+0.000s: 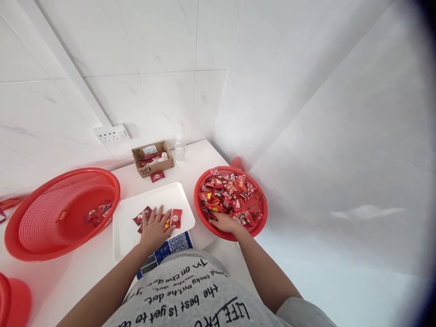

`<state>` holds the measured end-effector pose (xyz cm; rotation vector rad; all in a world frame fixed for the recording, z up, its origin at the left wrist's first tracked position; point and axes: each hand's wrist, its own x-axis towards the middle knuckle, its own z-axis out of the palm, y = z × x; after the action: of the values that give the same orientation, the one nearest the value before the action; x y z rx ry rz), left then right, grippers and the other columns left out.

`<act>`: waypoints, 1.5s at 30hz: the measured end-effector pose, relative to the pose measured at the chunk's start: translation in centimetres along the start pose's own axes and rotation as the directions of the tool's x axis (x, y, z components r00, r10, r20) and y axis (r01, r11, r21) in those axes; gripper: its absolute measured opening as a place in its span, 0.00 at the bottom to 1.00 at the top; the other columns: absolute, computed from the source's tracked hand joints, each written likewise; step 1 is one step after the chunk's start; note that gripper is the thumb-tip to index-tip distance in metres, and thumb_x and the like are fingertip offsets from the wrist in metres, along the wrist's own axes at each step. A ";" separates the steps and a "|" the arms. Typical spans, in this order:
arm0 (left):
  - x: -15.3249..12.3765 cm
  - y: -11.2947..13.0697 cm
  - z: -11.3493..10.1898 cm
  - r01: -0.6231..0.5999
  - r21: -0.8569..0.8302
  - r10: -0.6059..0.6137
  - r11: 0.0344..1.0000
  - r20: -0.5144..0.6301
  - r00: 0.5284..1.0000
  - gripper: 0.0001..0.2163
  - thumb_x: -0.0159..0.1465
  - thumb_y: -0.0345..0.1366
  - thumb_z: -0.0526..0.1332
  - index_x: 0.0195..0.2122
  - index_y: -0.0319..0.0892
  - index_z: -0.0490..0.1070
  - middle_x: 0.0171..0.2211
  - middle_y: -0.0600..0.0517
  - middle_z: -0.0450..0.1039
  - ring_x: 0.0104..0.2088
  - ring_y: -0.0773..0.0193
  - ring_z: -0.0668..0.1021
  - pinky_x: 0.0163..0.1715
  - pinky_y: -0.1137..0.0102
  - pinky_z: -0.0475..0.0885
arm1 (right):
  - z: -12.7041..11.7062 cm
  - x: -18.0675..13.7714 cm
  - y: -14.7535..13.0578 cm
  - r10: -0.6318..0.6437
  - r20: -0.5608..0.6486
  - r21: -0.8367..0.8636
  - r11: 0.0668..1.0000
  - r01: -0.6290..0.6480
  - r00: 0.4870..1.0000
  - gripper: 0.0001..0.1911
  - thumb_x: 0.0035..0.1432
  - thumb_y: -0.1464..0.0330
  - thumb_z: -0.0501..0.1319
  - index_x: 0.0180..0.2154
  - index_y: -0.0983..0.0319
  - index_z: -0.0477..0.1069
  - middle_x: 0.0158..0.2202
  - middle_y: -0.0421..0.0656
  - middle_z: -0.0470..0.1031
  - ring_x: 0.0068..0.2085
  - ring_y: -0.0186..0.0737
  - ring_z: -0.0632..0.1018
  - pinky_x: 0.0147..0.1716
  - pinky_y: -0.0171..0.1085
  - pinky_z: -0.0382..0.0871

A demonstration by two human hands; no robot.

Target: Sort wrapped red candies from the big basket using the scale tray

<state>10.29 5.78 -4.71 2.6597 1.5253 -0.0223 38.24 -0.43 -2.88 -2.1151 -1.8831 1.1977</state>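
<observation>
My left hand (155, 230) lies palm down with spread fingers over several small red packets on a white tray (127, 243). A red packet (176, 218) shows beside its fingertips, and a dark red packet (139, 219) lies on the other side. The tray rests on a scale with a blue keypad (177, 244). My right hand (225, 223) reaches over the near rim of a round red basket (264, 222) heaped with red wrapped packets (235, 193). Its fingers are stretched among the packets at the left side, their tips partly hidden.
A larger red basket (37, 190) on the left has a few packets (98, 213) inside. Behind the tray stand a cardboard box (146, 171) with red packets, a loose red packet (157, 176) and a clear bottle (180, 150). Another red container (18, 297) sits at lower left. Walls (163, 45) enclose the table.
</observation>
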 end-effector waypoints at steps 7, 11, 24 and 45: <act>0.0 0.1 -0.1 -0.003 0.007 0.003 1.000 0.009 1.000 0.26 0.60 0.52 0.47 0.59 0.50 0.54 0.61 0.45 0.50 0.60 0.45 0.53 0.55 0.45 0.37 | 1.6 0.7 -0.3 0.104 -0.060 -0.017 0.994 -0.105 0.993 0.26 0.58 0.66 0.50 0.58 0.62 0.53 0.53 0.52 0.66 0.51 0.49 0.69 0.48 0.42 0.59; 0.1 0.2 -0.2 0.008 0.003 -0.008 1.000 0.012 1.000 0.26 0.60 0.52 0.47 0.58 0.50 0.54 0.61 0.45 0.50 0.60 0.45 0.53 0.55 0.45 0.37 | 1.5 1.1 -0.3 0.115 -0.054 -0.003 0.993 -0.115 0.992 0.25 0.57 0.66 0.52 0.57 0.61 0.55 0.51 0.50 0.69 0.49 0.47 0.71 0.47 0.40 0.59; 0.1 0.2 -0.3 -0.002 0.010 0.002 1.000 0.014 1.000 0.26 0.60 0.52 0.47 0.59 0.49 0.54 0.61 0.45 0.50 0.60 0.45 0.52 0.55 0.45 0.36 | 1.5 2.7 0.3 0.109 -0.100 0.235 0.968 -0.083 0.989 0.22 0.47 0.71 0.60 0.47 0.61 0.68 0.45 0.50 0.73 0.45 0.51 0.72 0.45 0.45 0.60; 0.1 0.1 -1.1 -0.001 -0.043 0.004 0.999 0.076 0.997 0.27 0.61 0.51 0.47 0.59 0.48 0.52 0.62 0.44 0.48 0.61 0.45 0.51 0.54 0.43 0.39 | -1.3 -1.8 1.9 0.023 -0.146 0.985 0.100 0.143 0.989 0.19 0.60 0.55 0.47 0.48 0.57 0.62 0.49 0.45 0.69 0.47 0.41 0.73 0.40 0.43 0.71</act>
<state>10.40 5.87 -3.60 2.5959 1.4822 -0.0881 40.67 -1.90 -2.08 -1.1538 -0.5174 1.5546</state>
